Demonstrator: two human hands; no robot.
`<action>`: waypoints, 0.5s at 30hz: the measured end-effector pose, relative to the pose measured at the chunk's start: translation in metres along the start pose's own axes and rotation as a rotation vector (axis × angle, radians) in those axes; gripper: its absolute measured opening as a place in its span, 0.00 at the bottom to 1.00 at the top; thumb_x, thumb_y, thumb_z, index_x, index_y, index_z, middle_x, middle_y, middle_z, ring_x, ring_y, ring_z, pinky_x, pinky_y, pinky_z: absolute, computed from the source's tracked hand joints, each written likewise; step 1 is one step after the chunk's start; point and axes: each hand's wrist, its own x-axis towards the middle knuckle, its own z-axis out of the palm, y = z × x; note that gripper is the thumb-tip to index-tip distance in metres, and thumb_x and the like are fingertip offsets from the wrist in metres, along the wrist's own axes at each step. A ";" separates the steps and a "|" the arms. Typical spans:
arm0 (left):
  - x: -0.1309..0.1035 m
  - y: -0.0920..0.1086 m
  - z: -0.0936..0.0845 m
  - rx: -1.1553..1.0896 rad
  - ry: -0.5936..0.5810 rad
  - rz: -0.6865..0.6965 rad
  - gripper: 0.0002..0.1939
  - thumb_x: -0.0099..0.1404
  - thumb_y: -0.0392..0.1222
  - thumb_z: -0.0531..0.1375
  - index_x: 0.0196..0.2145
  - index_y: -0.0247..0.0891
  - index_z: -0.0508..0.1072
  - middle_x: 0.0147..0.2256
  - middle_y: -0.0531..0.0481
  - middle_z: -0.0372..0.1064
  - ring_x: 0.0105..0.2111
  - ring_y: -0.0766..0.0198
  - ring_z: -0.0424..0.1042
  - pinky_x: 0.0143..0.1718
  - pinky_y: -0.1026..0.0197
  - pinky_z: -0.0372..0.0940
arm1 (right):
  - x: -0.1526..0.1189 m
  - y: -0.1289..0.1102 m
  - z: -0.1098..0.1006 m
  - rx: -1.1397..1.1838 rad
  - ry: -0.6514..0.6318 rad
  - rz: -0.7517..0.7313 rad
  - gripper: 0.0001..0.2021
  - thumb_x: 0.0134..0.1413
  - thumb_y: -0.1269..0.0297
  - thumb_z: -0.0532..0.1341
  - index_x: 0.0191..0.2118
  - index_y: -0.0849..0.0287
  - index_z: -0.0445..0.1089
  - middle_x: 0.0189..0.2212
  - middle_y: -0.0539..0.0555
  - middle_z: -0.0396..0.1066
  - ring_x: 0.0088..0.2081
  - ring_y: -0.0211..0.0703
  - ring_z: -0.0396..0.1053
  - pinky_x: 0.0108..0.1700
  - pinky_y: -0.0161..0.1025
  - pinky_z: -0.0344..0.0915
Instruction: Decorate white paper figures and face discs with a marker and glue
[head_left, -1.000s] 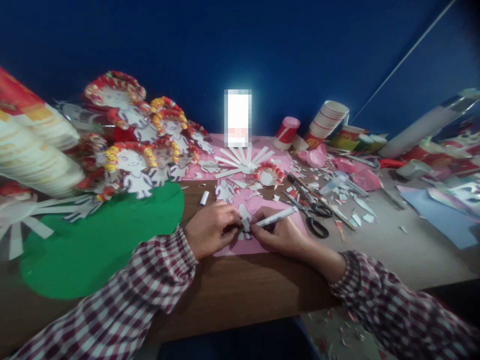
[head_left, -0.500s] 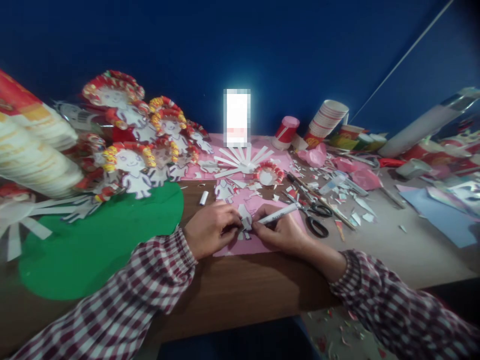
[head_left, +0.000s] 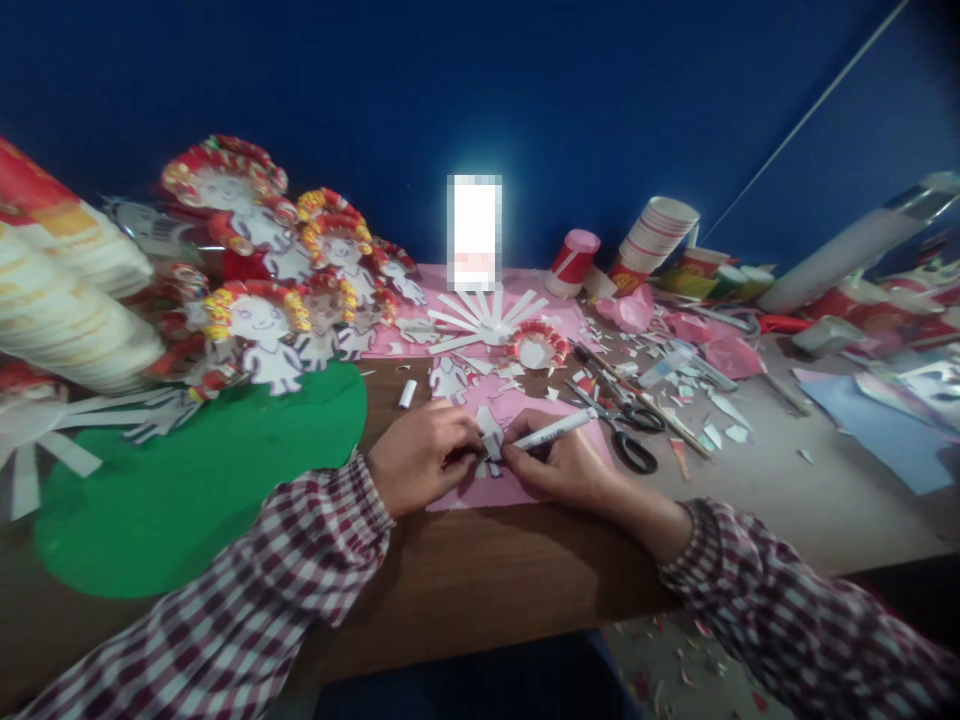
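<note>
A small white paper cutout (head_left: 491,432) lies on the pink sheet (head_left: 480,495), between my hands. The fingers of my left hand (head_left: 429,458) are closed at its left edge, pinching it. My right hand (head_left: 566,465) grips a white marker (head_left: 555,428) whose tip end is hidden by the fingers beside the cutout. The white marker cap (head_left: 408,394) sits on the wooden table behind my left hand. Another white figure cutout (head_left: 448,381) lies just beyond, near a red-rimmed paper ring (head_left: 537,348).
Black-handled scissors (head_left: 634,440) and paper scraps are at the right. A green sheet (head_left: 202,490) is at the left, below paper dolls (head_left: 262,330). Stacked cups (head_left: 656,240), a pink-topped red cup (head_left: 574,265) and a paper strip fan (head_left: 487,325) stand or lie further back.
</note>
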 end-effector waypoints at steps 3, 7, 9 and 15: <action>0.000 0.000 0.000 0.005 -0.005 0.000 0.06 0.61 0.34 0.56 0.35 0.38 0.74 0.36 0.48 0.71 0.38 0.61 0.67 0.42 0.58 0.61 | 0.000 0.001 0.000 -0.007 -0.002 -0.008 0.02 0.52 0.66 0.59 0.31 0.58 0.65 0.21 0.47 0.64 0.23 0.34 0.60 0.24 0.30 0.57; -0.001 -0.001 0.001 0.009 0.001 0.004 0.06 0.61 0.34 0.56 0.35 0.37 0.74 0.36 0.48 0.71 0.37 0.61 0.67 0.42 0.58 0.61 | 0.001 0.002 -0.001 0.014 0.018 -0.011 0.03 0.52 0.66 0.59 0.30 0.58 0.65 0.21 0.47 0.64 0.24 0.34 0.60 0.25 0.31 0.57; -0.001 -0.001 0.001 0.006 0.001 0.004 0.06 0.61 0.34 0.56 0.35 0.37 0.74 0.36 0.48 0.71 0.38 0.61 0.67 0.42 0.58 0.61 | 0.001 0.002 -0.001 0.022 0.022 -0.013 0.03 0.52 0.66 0.58 0.29 0.58 0.64 0.22 0.47 0.64 0.24 0.35 0.60 0.25 0.31 0.58; -0.001 0.000 0.000 -0.019 -0.007 -0.011 0.06 0.61 0.33 0.57 0.35 0.36 0.74 0.36 0.48 0.71 0.38 0.61 0.66 0.42 0.57 0.61 | 0.000 -0.001 -0.001 -0.004 -0.007 0.008 0.02 0.52 0.66 0.58 0.31 0.58 0.65 0.20 0.46 0.63 0.22 0.33 0.59 0.23 0.30 0.56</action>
